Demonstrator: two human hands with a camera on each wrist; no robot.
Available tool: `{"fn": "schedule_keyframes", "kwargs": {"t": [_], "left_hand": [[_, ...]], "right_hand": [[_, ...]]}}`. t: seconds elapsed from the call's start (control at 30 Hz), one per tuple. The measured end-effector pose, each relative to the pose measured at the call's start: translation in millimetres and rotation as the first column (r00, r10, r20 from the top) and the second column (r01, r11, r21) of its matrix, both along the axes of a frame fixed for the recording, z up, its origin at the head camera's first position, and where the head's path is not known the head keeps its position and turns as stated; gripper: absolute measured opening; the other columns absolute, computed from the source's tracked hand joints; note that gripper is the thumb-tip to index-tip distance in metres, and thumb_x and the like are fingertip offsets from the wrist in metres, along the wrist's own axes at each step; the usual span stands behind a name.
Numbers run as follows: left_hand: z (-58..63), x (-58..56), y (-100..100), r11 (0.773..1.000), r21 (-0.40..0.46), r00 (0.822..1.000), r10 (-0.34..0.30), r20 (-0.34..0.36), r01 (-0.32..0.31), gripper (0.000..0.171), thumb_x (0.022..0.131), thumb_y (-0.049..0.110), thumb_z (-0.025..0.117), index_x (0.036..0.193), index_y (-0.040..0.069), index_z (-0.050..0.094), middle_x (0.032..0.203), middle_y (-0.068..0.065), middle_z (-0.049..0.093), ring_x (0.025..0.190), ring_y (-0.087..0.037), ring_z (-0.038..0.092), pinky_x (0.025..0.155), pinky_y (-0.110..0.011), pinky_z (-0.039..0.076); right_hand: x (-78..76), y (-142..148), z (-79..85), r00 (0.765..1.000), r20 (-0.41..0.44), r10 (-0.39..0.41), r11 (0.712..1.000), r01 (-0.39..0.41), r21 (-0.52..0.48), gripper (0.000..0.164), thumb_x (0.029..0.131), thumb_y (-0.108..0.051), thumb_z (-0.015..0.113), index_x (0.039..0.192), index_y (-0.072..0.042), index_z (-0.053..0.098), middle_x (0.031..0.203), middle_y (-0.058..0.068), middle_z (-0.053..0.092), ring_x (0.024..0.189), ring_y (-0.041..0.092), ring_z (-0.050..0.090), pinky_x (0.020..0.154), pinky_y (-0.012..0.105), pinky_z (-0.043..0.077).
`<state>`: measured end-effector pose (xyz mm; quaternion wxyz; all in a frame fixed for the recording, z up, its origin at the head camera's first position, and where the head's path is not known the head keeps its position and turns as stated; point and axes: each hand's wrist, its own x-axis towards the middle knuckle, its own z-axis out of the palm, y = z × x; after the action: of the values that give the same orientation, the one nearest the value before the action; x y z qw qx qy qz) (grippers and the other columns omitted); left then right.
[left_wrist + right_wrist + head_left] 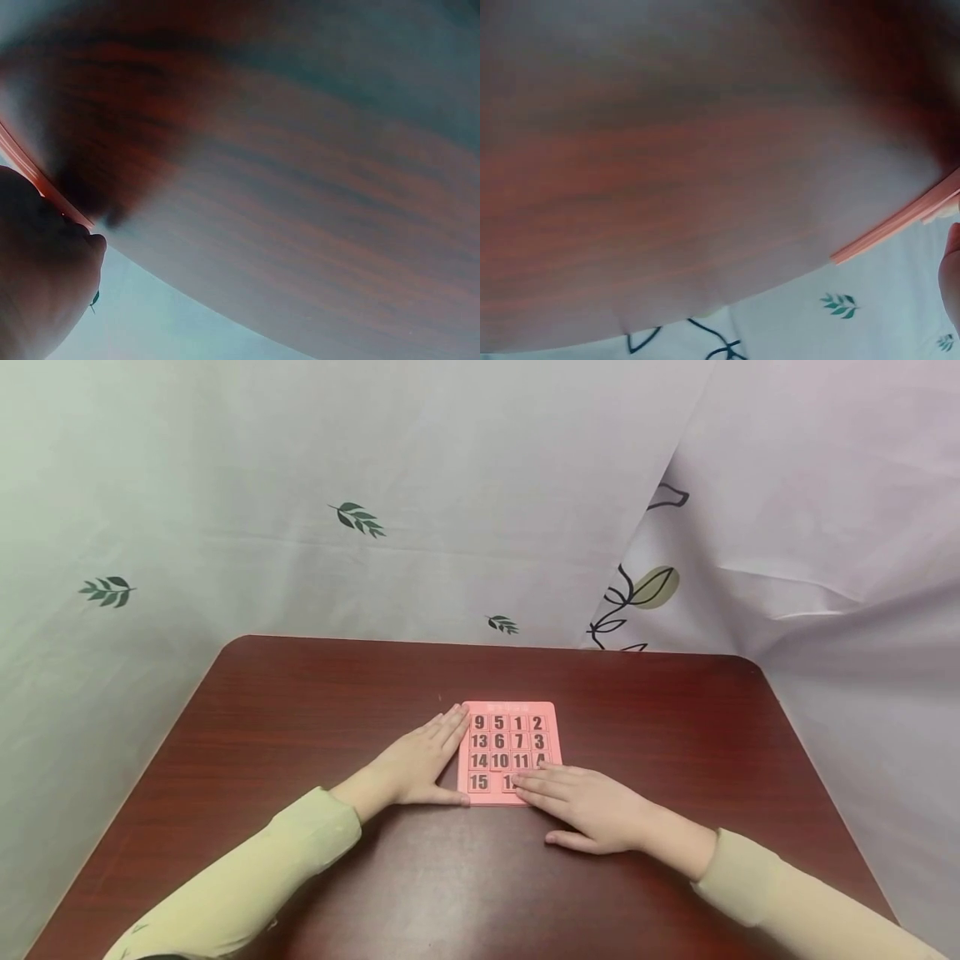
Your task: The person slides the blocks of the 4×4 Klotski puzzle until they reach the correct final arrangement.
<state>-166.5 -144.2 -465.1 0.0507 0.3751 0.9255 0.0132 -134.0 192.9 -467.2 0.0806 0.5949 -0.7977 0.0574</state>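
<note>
The pink number puzzle [504, 752] lay at three o'clock from the left hand [425, 764], ten o'clock from the right hand [588, 808]; both touched it, fingers [543, 787] straight.

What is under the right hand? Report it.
The right hand lies over the lower right corner of the pink number puzzle and the table. The 4 tile and a tile beginning with 1 show partly; whatever fills the corner is covered.

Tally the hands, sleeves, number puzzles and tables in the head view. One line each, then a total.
Hands: 2
Sleeves: 2
Pink number puzzle: 1
Table: 1
Total: 6
</note>
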Motion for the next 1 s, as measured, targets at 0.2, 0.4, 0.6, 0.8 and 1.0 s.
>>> {"fn": "schedule_keyframes", "kwargs": {"t": [0.2,0.4,0.6,0.8,1.0], "left_hand": [[-0.2,0.2,0.1,1.000,-0.002,1.000,-0.003,-0.001,0.003,0.124,0.088,0.079,0.063,0.165,-0.009,0.021,0.176,-0.027,0.016,0.165,-0.038,0.018,0.135,-0.046,0.025],[0.2,0.7,1.2,1.000,-0.020,1.000,0.012,0.018,-0.011,0.125,0.089,0.081,0.061,0.166,-0.007,0.018,0.177,-0.025,0.012,0.166,-0.036,0.015,0.136,-0.045,0.022],[-0.4,0.3,1.9,1.000,-0.011,1.000,0.014,0.022,-0.013,0.125,0.089,0.081,0.061,0.167,-0.007,0.017,0.177,-0.025,0.011,0.167,-0.036,0.014,0.136,-0.045,0.021],[-1.1,-0.4,1.2,1.000,-0.019,1.000,0.017,0.023,-0.016,0.126,0.089,0.081,0.060,0.167,-0.006,0.016,0.177,-0.024,0.010,0.167,-0.035,0.013,0.137,-0.044,0.020],[-0.5,-0.3,1.4,1.000,-0.016,1.000,0.013,0.014,-0.012,0.125,0.089,0.081,0.061,0.167,-0.007,0.016,0.177,-0.025,0.011,0.167,-0.035,0.014,0.136,-0.044,0.021]], "right_hand": [[-2.4,-11.9,1.4,1.000,0.008,0.014,0.999,-0.014,0.042,0.068,0.102,-0.044,0.067,0.156,-0.006,0.052,0.160,0.009,0.056,0.149,0.027,0.053,0.121,0.044,0.048],[-0.7,-0.4,2.9,1.000,0.014,0.003,1.000,-0.003,0.008,0.070,0.100,-0.043,0.070,0.157,-0.007,0.052,0.163,0.008,0.052,0.151,0.027,0.051,0.122,0.044,0.046],[3.0,27.5,-0.8,0.997,0.025,-0.067,0.997,0.069,-0.045,0.071,0.096,-0.041,0.075,0.155,-0.008,0.054,0.163,0.007,0.053,0.151,0.025,0.051,0.125,0.041,0.041],[4.7,39.7,-4.7,0.997,0.019,-0.070,0.996,0.071,-0.050,0.070,0.098,-0.041,0.073,0.156,-0.007,0.053,0.164,0.008,0.052,0.151,0.025,0.051,0.128,0.039,0.036],[2.8,25.3,-4.1,0.999,0.008,-0.047,0.999,0.047,-0.025,0.071,0.099,-0.042,0.071,0.157,-0.006,0.052,0.164,0.009,0.052,0.150,0.027,0.052,0.121,0.045,0.047]]}}
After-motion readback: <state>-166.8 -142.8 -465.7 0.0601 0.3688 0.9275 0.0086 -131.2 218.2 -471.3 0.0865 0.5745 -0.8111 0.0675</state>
